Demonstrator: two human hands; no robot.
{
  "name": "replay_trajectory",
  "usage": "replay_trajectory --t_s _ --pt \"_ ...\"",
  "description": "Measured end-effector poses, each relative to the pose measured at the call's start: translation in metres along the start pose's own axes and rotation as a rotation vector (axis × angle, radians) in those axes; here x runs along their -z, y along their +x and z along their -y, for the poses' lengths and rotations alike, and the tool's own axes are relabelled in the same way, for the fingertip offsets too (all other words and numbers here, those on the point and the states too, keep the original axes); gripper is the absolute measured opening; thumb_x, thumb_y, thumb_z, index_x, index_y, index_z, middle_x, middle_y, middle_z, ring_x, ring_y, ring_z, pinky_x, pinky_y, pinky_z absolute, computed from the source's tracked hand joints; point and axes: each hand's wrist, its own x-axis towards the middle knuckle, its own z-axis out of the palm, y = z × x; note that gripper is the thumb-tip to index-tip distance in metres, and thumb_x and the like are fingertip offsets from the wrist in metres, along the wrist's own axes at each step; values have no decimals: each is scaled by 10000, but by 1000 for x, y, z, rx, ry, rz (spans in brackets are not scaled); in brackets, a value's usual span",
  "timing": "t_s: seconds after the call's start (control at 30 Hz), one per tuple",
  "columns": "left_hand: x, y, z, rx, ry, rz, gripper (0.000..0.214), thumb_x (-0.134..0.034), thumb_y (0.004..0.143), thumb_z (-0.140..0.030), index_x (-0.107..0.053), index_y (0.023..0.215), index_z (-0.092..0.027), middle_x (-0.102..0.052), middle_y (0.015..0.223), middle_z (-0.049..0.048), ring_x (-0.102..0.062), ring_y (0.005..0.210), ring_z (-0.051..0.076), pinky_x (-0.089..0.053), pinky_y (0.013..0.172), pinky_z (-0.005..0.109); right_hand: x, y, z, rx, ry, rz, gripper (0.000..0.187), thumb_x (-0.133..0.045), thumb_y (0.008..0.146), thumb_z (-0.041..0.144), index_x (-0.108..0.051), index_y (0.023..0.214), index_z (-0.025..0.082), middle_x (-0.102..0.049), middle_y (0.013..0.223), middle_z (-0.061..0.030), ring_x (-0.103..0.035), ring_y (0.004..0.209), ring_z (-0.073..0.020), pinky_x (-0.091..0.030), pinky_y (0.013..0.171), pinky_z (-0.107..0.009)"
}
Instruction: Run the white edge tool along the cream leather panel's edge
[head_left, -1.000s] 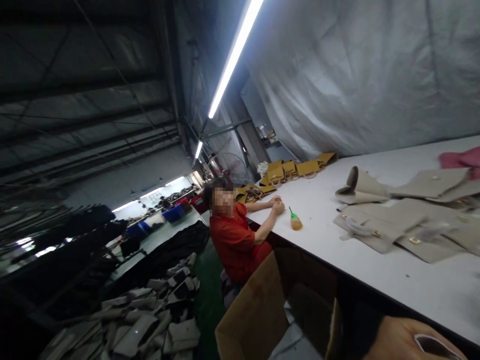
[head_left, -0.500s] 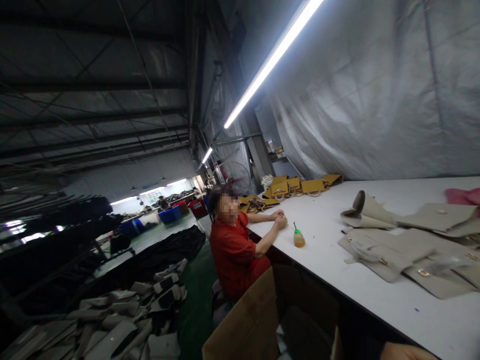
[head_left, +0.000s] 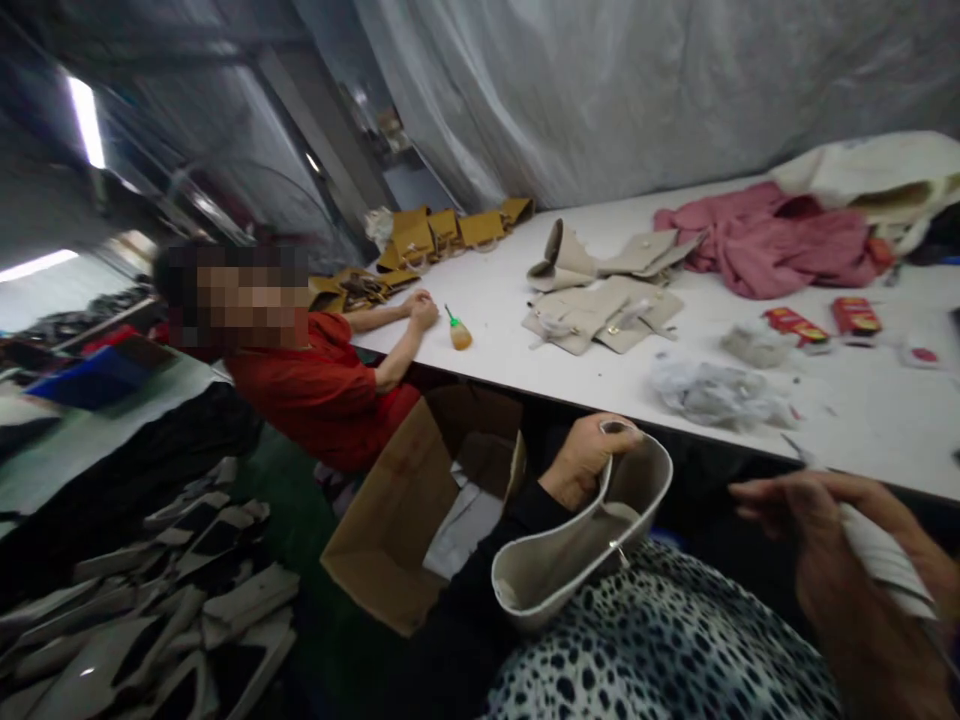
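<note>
My left hand (head_left: 579,462) grips the upper edge of a curved beige leather bag piece (head_left: 585,545) that rests on my lap, below the table edge. To its right my right hand (head_left: 832,535) holds a small white folded piece (head_left: 883,558) between fingers and palm. More beige leather pieces (head_left: 604,312) lie stacked on the white table (head_left: 840,420) beyond. Both hands sit in front of the table's near edge.
A co-worker in a red shirt (head_left: 315,395) sits at the left with hands on the table beside a small glue bottle (head_left: 458,332). An open cardboard box (head_left: 420,500) stands on the floor. Pink cloth (head_left: 765,245), red packets (head_left: 795,325), crumpled plastic (head_left: 712,392) and tan bags (head_left: 442,232) lie on the table.
The view has swung down and to the right, from the ceiling and hall to my lap. Both hands and the curved bag piece have come fully into view.
</note>
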Motion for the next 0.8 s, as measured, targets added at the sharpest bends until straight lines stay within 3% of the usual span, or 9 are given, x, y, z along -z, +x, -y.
replay_trajectory --t_s 0.27,0.43,0.6,0.8 --pt "-5 3 2 31 -20 65 305 -868 554 -317 -684 704 -126 -627 627 -11 -531 599 120 -393 606 270 -10 7 0 -30 72 21 284 -730 905 485 -670 865 210 -762 843 -58 -678 701 -195 -508 651 -312" --pt "-12 -4 -2 -1 143 77 247 -842 618 -299 -699 730 -131 -629 652 -9 -526 617 121 -382 607 264 -9 10 -16 1 12 41 250 -744 916 461 -688 898 218 -759 855 -41 -695 748 -192 -539 687 -290" --pt "-19 -19 -12 -25 289 154 162 -803 665 -252 -692 718 -145 -604 629 -28 -497 591 109 -368 590 247 -12 17 -28 73 -6 273 271 -802 868 430 -699 1032 240 -744 1017 -34 -680 845 -200 -546 729 -292" --pt "-17 -28 -15 -21 375 182 132 -788 675 -197 -696 758 -151 -635 656 -27 -524 610 113 -392 596 235 -19 15 -35 38 -121 443 302 -770 894 430 -640 1082 235 -679 908 6 -612 753 -163 -483 688 -268"
